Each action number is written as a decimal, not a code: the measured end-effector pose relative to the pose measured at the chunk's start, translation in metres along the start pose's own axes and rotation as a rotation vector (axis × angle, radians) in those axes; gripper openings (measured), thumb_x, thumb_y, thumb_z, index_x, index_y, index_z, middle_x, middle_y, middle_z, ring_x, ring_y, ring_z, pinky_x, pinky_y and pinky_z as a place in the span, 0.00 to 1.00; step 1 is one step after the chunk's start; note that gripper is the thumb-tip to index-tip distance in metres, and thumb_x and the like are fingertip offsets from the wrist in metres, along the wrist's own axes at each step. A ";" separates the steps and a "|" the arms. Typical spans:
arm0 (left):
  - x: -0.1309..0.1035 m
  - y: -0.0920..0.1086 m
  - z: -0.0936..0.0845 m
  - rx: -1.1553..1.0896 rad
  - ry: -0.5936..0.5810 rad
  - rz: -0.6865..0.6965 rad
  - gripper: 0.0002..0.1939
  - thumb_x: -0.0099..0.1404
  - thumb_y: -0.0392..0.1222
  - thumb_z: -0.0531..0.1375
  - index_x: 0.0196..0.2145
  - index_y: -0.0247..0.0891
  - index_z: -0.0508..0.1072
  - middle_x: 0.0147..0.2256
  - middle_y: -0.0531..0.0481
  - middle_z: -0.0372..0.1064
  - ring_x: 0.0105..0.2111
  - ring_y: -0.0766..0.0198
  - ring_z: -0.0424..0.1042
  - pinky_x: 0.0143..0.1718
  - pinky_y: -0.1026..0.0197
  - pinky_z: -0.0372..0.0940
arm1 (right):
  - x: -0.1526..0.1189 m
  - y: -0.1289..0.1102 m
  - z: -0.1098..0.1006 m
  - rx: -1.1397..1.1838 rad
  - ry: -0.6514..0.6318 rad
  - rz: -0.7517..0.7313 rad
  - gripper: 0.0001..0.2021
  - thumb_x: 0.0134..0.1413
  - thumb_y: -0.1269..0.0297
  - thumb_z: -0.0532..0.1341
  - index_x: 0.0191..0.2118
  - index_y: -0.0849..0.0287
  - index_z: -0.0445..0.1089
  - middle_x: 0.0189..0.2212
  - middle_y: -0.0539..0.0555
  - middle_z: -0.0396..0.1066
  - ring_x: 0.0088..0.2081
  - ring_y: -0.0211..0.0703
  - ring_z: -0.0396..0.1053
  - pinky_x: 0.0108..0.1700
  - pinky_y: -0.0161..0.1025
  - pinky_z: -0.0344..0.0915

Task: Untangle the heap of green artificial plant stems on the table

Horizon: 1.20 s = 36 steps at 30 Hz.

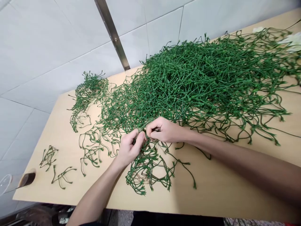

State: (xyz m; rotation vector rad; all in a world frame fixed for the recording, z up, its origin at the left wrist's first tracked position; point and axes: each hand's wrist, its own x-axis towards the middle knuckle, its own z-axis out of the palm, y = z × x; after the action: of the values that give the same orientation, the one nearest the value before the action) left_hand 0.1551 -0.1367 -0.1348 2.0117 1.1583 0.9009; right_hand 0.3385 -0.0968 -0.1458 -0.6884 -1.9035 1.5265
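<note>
"Forearms came in from the near edge of the table [211,188], both bare, and met in the middle. Did you see what the hands were on?"

"Green stems. The left hand [130,149] and the right hand [162,130] were close together, fingertips nearly touching, each pinched shut on one sprig [150,169] that fanned out toward the near edge below them."

"Was it loose from the big pile?"

"Hard to say; where the fingers closed, it ran straight into the pile [199,81], so I couldn't tell whether it was joined or only tangled. That heap covered most of the far half of the table, thickest to the right."

"Anything else lying about?"

"A smaller clump [88,91] at the far left, just beside the heap. Two little sprigs [55,166] lay well apart from everything, near the left end. A clear cup [14,182] with something dark in it stuck out past that corner. White petals [293,40], I think, sat at the far right edge, blurred. Behind it all stood a white tiled wall [47,47] with a metal strip [113,34] running down it."
</note>
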 end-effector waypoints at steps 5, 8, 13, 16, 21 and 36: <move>-0.001 -0.008 -0.001 -0.188 0.113 -0.217 0.20 0.71 0.52 0.54 0.26 0.37 0.65 0.16 0.59 0.56 0.16 0.73 0.54 0.17 0.68 0.51 | 0.001 -0.004 -0.002 0.241 0.060 0.123 0.06 0.46 0.71 0.53 0.29 0.61 0.67 0.22 0.48 0.65 0.23 0.33 0.60 0.26 0.33 0.58; -0.001 -0.009 0.000 -0.212 0.155 -0.251 0.20 0.69 0.55 0.55 0.26 0.37 0.65 0.16 0.59 0.55 0.15 0.72 0.54 0.17 0.67 0.51 | 0.000 -0.008 -0.002 0.296 0.126 0.155 0.08 0.54 0.61 0.57 0.30 0.59 0.65 0.20 0.46 0.61 0.22 0.34 0.60 0.24 0.33 0.61; -0.001 -0.008 0.001 -0.151 0.171 -0.227 0.24 0.68 0.56 0.56 0.21 0.38 0.59 0.15 0.58 0.55 0.16 0.72 0.55 0.18 0.66 0.51 | -0.002 -0.009 0.006 0.136 0.225 -0.010 0.11 0.50 0.61 0.65 0.37 0.61 0.68 0.30 0.49 0.68 0.27 0.33 0.64 0.25 0.31 0.61; -0.001 -0.007 0.000 -0.137 0.169 -0.212 0.24 0.69 0.55 0.55 0.20 0.38 0.59 0.15 0.58 0.55 0.15 0.72 0.55 0.18 0.66 0.50 | -0.003 -0.004 0.012 -0.134 0.317 -0.187 0.05 0.52 0.66 0.64 0.31 0.62 0.70 0.27 0.50 0.69 0.27 0.34 0.65 0.30 0.34 0.63; 0.000 -0.006 0.001 -0.137 0.154 -0.174 0.24 0.69 0.53 0.56 0.20 0.38 0.59 0.15 0.58 0.56 0.16 0.73 0.55 0.18 0.66 0.51 | -0.003 0.002 0.013 -0.493 0.432 -0.463 0.06 0.57 0.68 0.61 0.32 0.62 0.73 0.29 0.55 0.75 0.32 0.40 0.70 0.36 0.38 0.67; -0.002 -0.004 0.001 -0.124 0.128 -0.175 0.24 0.69 0.55 0.54 0.21 0.38 0.59 0.16 0.57 0.55 0.16 0.72 0.55 0.19 0.65 0.50 | -0.005 -0.019 0.006 -0.994 0.363 -0.429 0.12 0.57 0.66 0.57 0.28 0.63 0.74 0.27 0.56 0.74 0.35 0.45 0.62 0.37 0.43 0.52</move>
State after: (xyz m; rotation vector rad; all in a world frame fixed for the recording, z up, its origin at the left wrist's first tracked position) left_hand 0.1534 -0.1371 -0.1393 1.7463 1.2932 0.9975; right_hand 0.3370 -0.1087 -0.1291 -0.7995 -2.2451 0.1058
